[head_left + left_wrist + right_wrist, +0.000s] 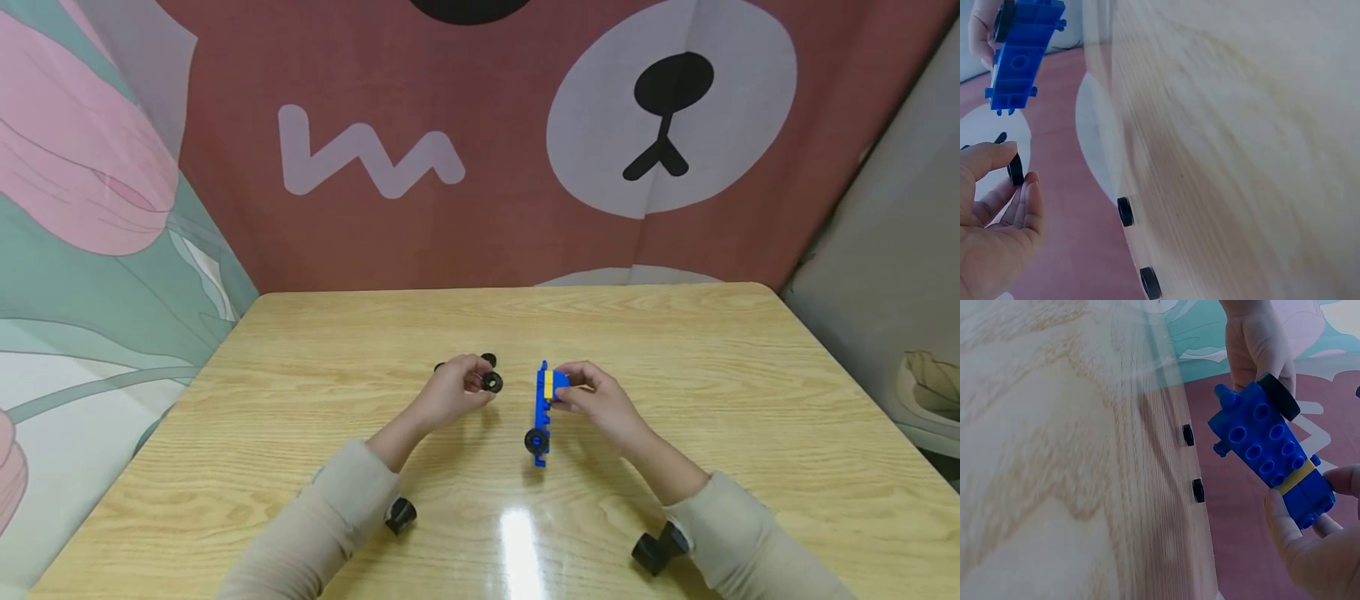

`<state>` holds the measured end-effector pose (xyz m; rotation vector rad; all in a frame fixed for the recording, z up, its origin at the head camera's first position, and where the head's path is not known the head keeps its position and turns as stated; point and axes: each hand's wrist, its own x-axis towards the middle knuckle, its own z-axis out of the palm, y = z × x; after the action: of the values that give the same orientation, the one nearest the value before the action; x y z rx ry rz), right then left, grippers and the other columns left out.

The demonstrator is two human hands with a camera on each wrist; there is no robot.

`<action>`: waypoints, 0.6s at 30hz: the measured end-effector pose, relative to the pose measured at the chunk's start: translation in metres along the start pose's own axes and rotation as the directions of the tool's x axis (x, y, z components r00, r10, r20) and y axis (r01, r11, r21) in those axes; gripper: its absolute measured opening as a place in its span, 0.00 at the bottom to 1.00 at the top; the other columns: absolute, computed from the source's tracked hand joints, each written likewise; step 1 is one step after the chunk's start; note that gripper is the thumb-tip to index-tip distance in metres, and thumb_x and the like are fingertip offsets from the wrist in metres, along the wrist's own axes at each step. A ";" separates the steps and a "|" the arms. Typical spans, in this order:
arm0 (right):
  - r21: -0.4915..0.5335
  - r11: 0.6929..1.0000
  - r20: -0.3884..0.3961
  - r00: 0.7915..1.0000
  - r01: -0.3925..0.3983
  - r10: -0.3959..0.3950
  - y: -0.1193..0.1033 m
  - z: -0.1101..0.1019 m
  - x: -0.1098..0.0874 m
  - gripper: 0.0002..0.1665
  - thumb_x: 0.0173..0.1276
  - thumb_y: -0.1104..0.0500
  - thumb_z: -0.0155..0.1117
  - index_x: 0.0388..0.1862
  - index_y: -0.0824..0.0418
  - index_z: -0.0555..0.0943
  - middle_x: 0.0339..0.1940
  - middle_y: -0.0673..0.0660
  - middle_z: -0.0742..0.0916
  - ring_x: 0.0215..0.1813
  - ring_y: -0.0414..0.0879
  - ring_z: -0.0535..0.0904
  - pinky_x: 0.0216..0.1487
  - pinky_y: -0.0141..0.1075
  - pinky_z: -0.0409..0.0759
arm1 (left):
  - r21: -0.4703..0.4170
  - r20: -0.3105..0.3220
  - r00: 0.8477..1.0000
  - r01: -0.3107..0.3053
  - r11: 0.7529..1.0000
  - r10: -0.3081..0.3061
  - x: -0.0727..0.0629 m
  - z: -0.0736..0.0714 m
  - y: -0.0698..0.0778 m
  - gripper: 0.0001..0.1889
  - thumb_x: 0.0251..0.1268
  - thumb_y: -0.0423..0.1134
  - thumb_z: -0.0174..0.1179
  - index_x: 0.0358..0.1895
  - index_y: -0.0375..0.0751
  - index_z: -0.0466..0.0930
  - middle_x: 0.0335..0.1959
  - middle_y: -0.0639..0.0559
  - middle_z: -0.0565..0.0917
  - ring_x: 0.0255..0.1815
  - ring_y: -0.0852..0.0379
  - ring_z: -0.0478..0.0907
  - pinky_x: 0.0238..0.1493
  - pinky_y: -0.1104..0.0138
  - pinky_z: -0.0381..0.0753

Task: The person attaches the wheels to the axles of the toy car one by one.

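My left hand [453, 390] pinches a black toy wheel [492, 382] between thumb and fingers; the left wrist view shows this wheel [1016, 169] edge-on. Held above the table in my right hand [603, 407] is a blue toy car base [540, 417], its long side upright in the head view. Thumb and fingers grip the blue block with a yellow strip [1297, 478] at the car's far end. One black wheel [536, 441] sits on the base near its lower end. Bare axle stubs show on its underside in the left wrist view. A small gap separates the pinched wheel from the car.
Two loose black wheels [1125, 211] [1150, 282] lie on the wooden table [300, 333] behind my left hand. Black wrist-worn pieces [401, 516] [660, 548] show beside both sleeves. A red curtain with a printed face [450, 233] hangs behind the table's far edge.
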<state>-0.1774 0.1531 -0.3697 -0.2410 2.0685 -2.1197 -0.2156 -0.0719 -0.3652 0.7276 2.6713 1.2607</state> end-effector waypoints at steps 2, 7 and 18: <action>0.003 1.000 0.000 1.000 -0.003 0.003 0.000 0.000 0.000 0.21 0.60 0.72 0.47 0.52 0.79 0.60 0.41 0.67 0.68 0.39 0.46 0.74 0.48 0.43 0.71 | -0.006 0.004 1.000 -0.008 1.000 0.008 -0.002 0.000 0.002 0.16 0.52 0.32 0.60 0.45 0.33 0.71 0.39 0.48 0.73 0.37 0.56 0.72 0.38 0.70 0.73; 0.015 1.000 0.002 1.000 -0.013 0.013 -0.001 0.001 -0.001 0.20 0.60 0.72 0.47 0.51 0.77 0.61 0.40 0.64 0.68 0.39 0.46 0.74 0.48 0.43 0.71 | -0.018 0.002 1.000 -0.026 1.000 0.026 -0.005 0.002 0.009 0.17 0.52 0.33 0.60 0.46 0.33 0.71 0.40 0.48 0.73 0.38 0.56 0.73 0.39 0.70 0.73; 0.015 0.998 0.024 0.997 0.067 -0.068 0.042 -0.017 0.018 0.22 0.60 0.62 0.56 0.51 0.71 0.65 0.42 0.65 0.69 0.43 0.52 0.74 0.45 0.42 0.73 | -0.036 -0.010 0.998 -0.070 0.997 0.070 -0.006 0.008 0.021 0.16 0.52 0.34 0.60 0.45 0.35 0.72 0.38 0.50 0.73 0.36 0.59 0.72 0.39 0.72 0.73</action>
<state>-0.1983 0.1647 -0.4116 -0.3377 2.0588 -2.1580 -0.2004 -0.0582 -0.3554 0.8192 2.6444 1.3281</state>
